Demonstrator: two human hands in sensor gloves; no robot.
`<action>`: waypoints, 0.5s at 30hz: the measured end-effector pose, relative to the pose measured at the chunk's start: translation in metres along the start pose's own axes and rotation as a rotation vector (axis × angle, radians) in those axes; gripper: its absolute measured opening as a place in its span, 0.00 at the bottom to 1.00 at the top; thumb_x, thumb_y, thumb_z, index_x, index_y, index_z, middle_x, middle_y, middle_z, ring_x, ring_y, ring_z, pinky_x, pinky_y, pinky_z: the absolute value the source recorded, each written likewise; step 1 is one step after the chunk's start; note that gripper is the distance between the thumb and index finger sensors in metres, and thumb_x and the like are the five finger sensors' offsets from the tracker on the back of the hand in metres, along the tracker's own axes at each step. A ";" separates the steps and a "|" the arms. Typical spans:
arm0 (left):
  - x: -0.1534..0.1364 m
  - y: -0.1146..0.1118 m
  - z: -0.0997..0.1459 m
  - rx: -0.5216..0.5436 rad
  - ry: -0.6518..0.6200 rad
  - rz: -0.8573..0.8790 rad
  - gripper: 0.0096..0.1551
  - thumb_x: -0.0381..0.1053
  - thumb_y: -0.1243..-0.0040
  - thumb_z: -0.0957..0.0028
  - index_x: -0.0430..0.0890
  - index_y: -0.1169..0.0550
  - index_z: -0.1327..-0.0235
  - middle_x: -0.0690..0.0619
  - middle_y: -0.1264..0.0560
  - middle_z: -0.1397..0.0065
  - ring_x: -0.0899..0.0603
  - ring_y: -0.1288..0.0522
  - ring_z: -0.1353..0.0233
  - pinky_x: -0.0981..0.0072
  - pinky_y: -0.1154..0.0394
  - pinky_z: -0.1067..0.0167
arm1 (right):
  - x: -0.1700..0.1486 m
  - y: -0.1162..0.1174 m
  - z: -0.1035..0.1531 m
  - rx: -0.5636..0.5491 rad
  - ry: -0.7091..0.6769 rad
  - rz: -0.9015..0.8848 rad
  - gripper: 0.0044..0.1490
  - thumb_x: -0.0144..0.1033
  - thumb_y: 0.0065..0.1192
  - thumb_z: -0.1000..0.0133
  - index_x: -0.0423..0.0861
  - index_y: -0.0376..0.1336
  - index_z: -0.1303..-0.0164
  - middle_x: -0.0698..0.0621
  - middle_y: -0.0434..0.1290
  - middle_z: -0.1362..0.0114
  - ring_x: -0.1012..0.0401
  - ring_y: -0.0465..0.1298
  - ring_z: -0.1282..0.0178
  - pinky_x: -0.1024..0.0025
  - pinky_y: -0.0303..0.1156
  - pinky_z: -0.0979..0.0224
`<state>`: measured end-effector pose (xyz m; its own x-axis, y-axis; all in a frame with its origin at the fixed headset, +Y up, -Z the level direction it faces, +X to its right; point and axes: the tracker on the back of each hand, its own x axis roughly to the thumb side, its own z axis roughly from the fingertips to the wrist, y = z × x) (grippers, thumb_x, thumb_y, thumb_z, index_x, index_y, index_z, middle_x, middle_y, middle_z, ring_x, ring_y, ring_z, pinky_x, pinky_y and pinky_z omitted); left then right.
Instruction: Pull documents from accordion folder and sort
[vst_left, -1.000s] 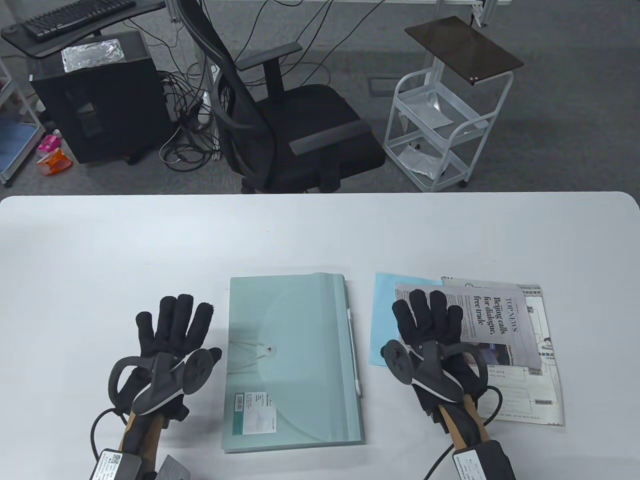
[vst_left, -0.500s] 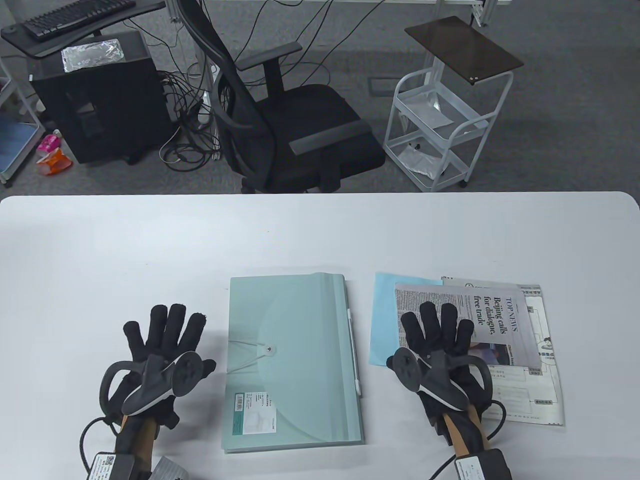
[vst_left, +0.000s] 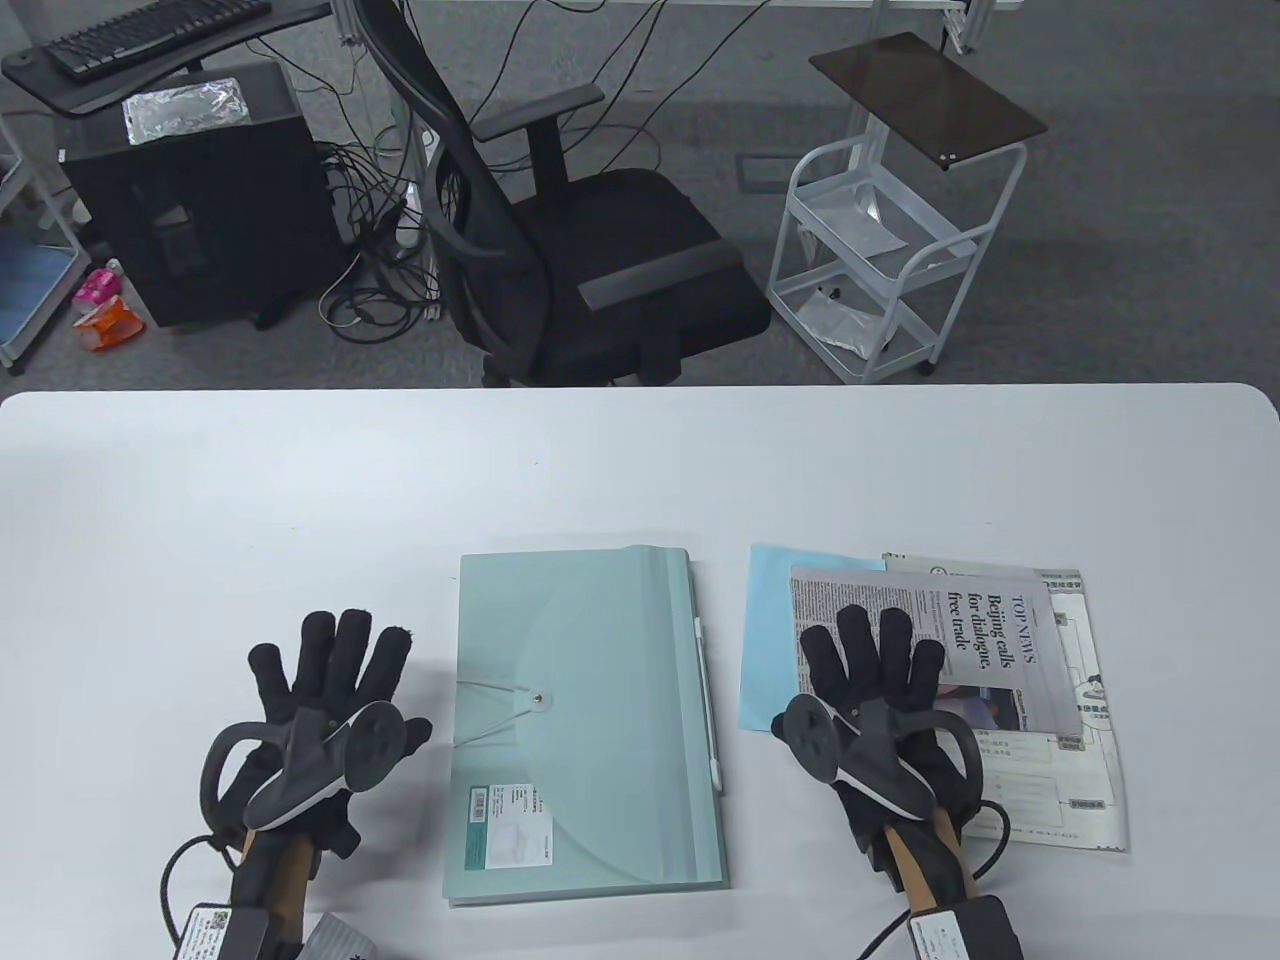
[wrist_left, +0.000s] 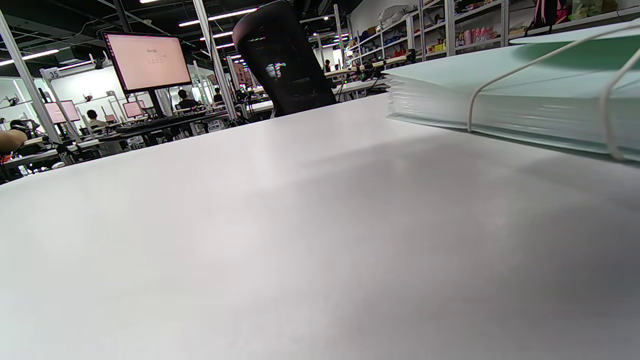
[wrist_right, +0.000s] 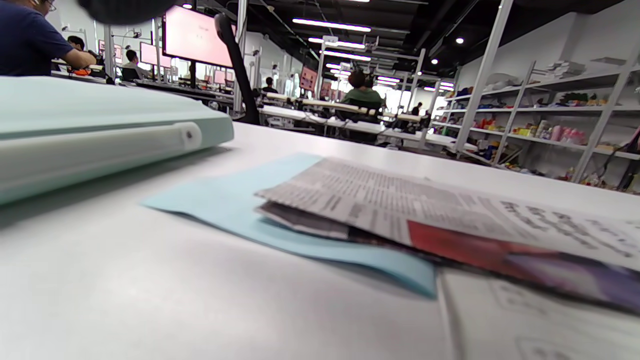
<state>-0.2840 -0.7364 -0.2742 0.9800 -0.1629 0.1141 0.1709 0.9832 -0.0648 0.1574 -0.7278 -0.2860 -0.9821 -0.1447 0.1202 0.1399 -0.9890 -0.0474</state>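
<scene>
**Both hands flat, folder closed between them**

The accordion folder (vst_left: 585, 715) lies flat on the white table (vst_left: 640, 460), near its front edge and about midway between the two hands. It is pale green and translucent; its flap is down, and a white elastic cord (vst_left: 495, 700) runs to a small round button (vst_left: 540, 699) on the front. A white label (vst_left: 512, 810) sits on its lower left part. In the left wrist view the folder's pleated edge (wrist_left: 500, 100) shows as a thick stack with the cord looped around it.

The left hand (vst_left: 320, 700) rests on the bare table just left of the folder, not touching it. Its fingers (vst_left: 340, 650) are spread wide and straight, holding nothing.

The right hand (vst_left: 880, 700) lies on the pile of papers to the right of the folder — fingers (vst_left: 865, 650) spread and extended, pressing on the newspaper (vst_left: 940, 640) and gripping nothing. The newspaper, folded, carries the headline "Beijing calls for dialogue, free trade". Under it lies a light blue sheet (vst_left: 765, 640), whose left part sticks out toward the folder, and a white printed form (vst_left: 1060, 790) that extends to the right and toward the front edge. The right wrist view shows the same layers — blue sheet (wrist_right: 220, 205) lowest, newspaper (wrist_right: 400, 205) on top.

Beyond the table stand a black office chair (vst_left: 590, 250) and a white wire cart (vst_left: 880, 260).
</scene>
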 end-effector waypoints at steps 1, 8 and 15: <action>0.000 0.000 0.000 0.000 0.000 0.002 0.54 0.77 0.66 0.44 0.56 0.67 0.14 0.46 0.71 0.11 0.31 0.71 0.13 0.22 0.64 0.26 | 0.000 0.000 0.000 0.002 0.000 -0.001 0.54 0.65 0.42 0.50 0.48 0.34 0.22 0.36 0.35 0.16 0.30 0.34 0.21 0.27 0.36 0.25; 0.000 -0.001 -0.001 0.000 -0.006 0.008 0.54 0.77 0.66 0.44 0.56 0.66 0.14 0.46 0.71 0.11 0.31 0.71 0.13 0.22 0.64 0.25 | 0.003 0.001 0.001 0.014 -0.010 0.008 0.54 0.65 0.42 0.50 0.47 0.34 0.22 0.36 0.36 0.16 0.30 0.35 0.21 0.27 0.36 0.25; 0.000 -0.001 0.000 -0.003 -0.006 0.004 0.54 0.77 0.66 0.44 0.55 0.66 0.14 0.46 0.70 0.11 0.31 0.70 0.13 0.22 0.64 0.25 | 0.004 0.002 0.001 0.028 -0.012 0.010 0.54 0.64 0.42 0.50 0.47 0.34 0.22 0.36 0.36 0.16 0.30 0.35 0.21 0.28 0.36 0.25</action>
<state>-0.2837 -0.7372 -0.2745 0.9801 -0.1580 0.1203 0.1670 0.9836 -0.0680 0.1540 -0.7304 -0.2844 -0.9792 -0.1544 0.1319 0.1530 -0.9880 -0.0205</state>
